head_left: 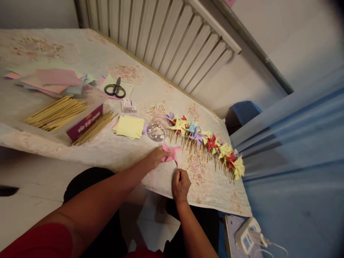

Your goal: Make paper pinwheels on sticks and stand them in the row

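Note:
Between the thumb and fingers of my left hand [157, 157] is a pink paper pinwheel [172, 153], its blades folded and spread. Just below and to the right of it, my right hand [181, 185] is closed like a fist close to the pinwheel's lower tip. Anything inside those fingers is hidden. Beyond the pinwheel sits a clear round dish [156, 132] of small shiny pieces. Rightward from the dish runs a row of pinwheels on sticks [198, 137] in yellow, red, purple and blue.
Left of the dish lie a stack of yellow paper squares [130, 127], small white boxes [128, 105] and black-handled scissors [115, 89]. Farther left are wooden sticks [94, 128], an open box [84, 122] and coloured paper sheets [57, 80]. A radiator [161, 39] stands behind; a blue curtain [290, 150] hangs right.

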`<act>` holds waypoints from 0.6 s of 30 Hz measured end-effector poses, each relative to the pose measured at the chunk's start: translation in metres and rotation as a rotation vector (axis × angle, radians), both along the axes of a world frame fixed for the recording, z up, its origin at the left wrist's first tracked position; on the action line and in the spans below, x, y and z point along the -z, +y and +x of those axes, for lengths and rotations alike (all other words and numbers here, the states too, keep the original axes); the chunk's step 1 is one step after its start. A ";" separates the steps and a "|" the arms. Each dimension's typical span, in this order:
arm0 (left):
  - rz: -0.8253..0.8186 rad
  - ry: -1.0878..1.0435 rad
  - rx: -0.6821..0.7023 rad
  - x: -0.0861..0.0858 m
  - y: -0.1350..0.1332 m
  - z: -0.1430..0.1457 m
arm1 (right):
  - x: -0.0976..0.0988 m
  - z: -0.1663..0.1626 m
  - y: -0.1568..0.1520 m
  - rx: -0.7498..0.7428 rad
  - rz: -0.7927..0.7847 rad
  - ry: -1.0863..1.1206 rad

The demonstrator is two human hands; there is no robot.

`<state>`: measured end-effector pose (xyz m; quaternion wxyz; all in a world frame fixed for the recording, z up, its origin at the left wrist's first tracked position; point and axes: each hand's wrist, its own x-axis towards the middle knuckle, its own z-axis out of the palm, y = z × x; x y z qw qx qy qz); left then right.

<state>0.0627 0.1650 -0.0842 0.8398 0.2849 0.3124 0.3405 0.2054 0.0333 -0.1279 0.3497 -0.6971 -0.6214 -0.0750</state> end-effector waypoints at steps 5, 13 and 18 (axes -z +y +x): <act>-0.004 0.009 0.005 -0.001 -0.001 0.000 | 0.000 0.000 0.000 -0.006 0.004 -0.008; -0.014 -0.009 0.001 -0.003 0.000 0.000 | 0.001 0.000 0.000 -0.005 -0.001 0.001; -0.015 -0.007 -0.004 -0.006 -0.001 -0.001 | 0.001 0.000 0.000 -0.005 -0.006 0.012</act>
